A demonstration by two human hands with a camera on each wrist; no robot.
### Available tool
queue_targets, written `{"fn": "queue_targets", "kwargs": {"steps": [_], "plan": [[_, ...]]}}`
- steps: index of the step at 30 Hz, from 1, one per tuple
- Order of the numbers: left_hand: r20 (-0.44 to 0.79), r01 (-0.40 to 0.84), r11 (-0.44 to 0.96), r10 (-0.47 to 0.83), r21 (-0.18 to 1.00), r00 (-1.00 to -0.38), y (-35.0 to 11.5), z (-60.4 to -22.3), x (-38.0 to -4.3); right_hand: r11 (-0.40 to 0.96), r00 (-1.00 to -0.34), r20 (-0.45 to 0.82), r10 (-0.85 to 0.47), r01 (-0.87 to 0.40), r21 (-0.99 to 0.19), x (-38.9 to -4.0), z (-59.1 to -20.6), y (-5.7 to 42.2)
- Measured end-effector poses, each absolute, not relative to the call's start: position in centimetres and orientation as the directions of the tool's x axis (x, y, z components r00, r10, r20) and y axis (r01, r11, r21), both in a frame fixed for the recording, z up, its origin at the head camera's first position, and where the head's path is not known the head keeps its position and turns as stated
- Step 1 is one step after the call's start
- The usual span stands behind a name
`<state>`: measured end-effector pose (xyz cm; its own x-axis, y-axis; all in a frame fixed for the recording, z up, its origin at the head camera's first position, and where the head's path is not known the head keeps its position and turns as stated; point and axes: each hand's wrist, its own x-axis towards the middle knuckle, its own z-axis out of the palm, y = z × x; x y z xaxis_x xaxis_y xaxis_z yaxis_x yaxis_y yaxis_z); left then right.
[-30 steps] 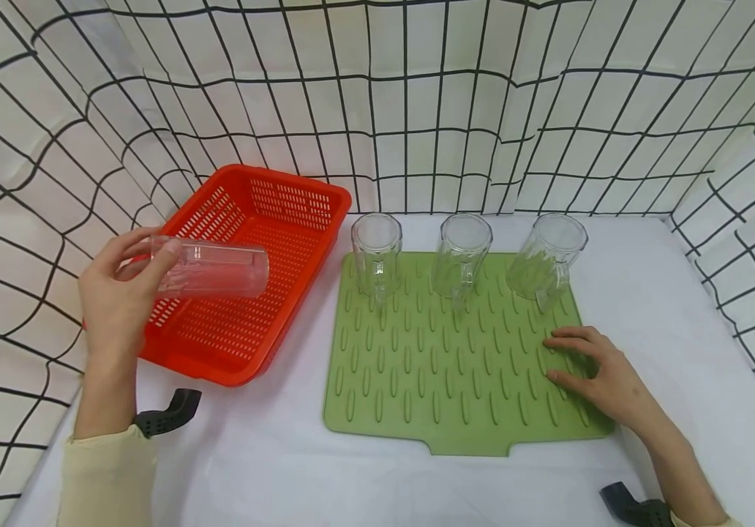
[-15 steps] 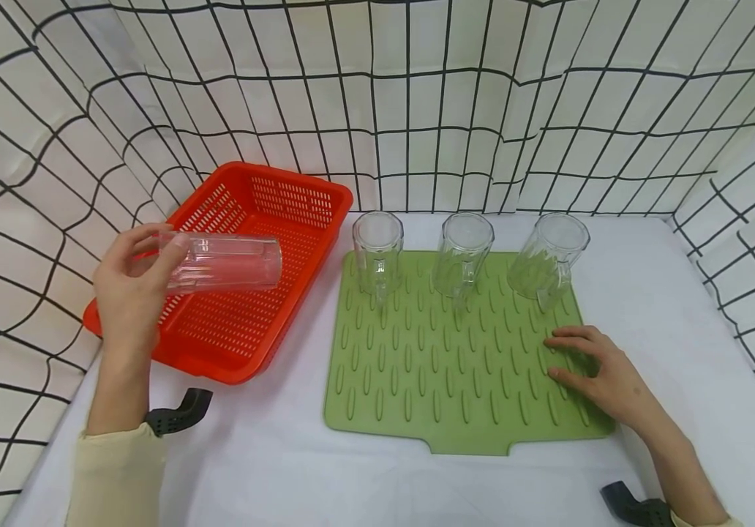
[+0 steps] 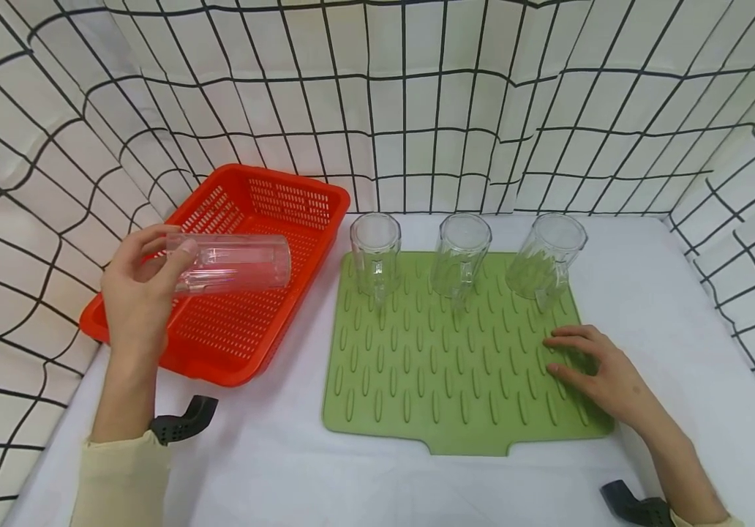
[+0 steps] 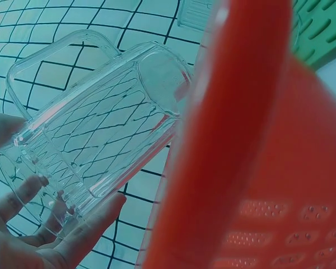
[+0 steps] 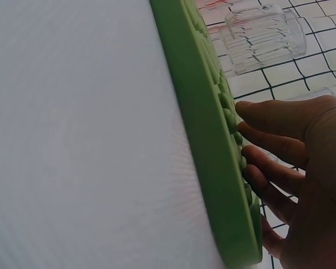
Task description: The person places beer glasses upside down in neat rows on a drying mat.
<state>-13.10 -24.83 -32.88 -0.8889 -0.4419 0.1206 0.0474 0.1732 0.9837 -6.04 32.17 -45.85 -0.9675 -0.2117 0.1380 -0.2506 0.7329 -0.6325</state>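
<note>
A clear glass mug (image 3: 235, 263) lies sideways in the grip of my left hand (image 3: 143, 289), over the red plastic basket (image 3: 298, 311). My thumb and fingers go round its rim end, and its base points right. In the left wrist view the mug's handle (image 4: 61, 47) shows on the upper side. My right hand (image 3: 614, 380) rests with loosely bent fingers on the right side of the green drying mat (image 3: 443, 366), holding nothing. In the right wrist view its fingertips (image 5: 246, 106) touch the mat's raised ribs.
Three clear glass mugs stand along the mat's back edge: a left mug (image 3: 376, 252), a middle mug (image 3: 461, 255) and a right mug (image 3: 547, 256). Behind and at both sides rises a white cloth with a black grid (image 3: 430, 102). White cloth (image 3: 298, 461) covers the table.
My left hand has carried the mug a little to the right, further over the basket. The right hand and the standing mugs have stayed in place.
</note>
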Motion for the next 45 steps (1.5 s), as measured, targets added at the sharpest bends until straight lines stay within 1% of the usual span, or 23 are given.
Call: {"fn": "queue_targets", "kwargs": {"steps": [7,11,17,28,34,40,45], "plan": [[0.143,0.099,0.124,-0.423,0.987,-0.895,-24.6,-32.9,-12.7,0.723,-0.975,0.091,-0.205,-0.213,-0.657,-6.1,-45.4,31.9],[0.161,0.122,0.119,-0.413,0.985,-0.897,-24.3,-32.9,-12.6,0.713,-0.976,0.075,-0.202,-0.199,-0.672,-6.0,-45.2,31.9],[0.198,0.158,0.131,-0.395,0.979,-0.897,-23.8,-32.9,-12.6,0.734,-0.979,0.057,-0.198,-0.187,-0.653,-6.2,-44.8,32.2],[0.228,0.212,0.084,-0.359,0.974,-0.905,-23.4,-32.5,-12.4,0.757,-0.986,0.025,-0.164,-0.142,-0.638,-6.6,-44.1,32.0],[0.271,0.255,0.094,-0.361,0.962,-0.892,-22.9,-32.4,-12.3,0.767,-0.99,0.056,-0.13,-0.136,-0.627,-6.9,-43.6,31.6],[0.307,0.3,0.071,-0.324,0.951,-0.895,-22.4,-32.5,-12.4,0.779,-0.985,0.133,-0.106,-0.166,-0.604,-6.8,-42.8,31.1],[0.32,0.321,0.048,-0.317,0.946,-0.893,-21.9,-32.6,-12.4,0.767,-0.977,0.192,-0.093,-0.193,-0.612,-7.0,-42.2,30.6]]}}
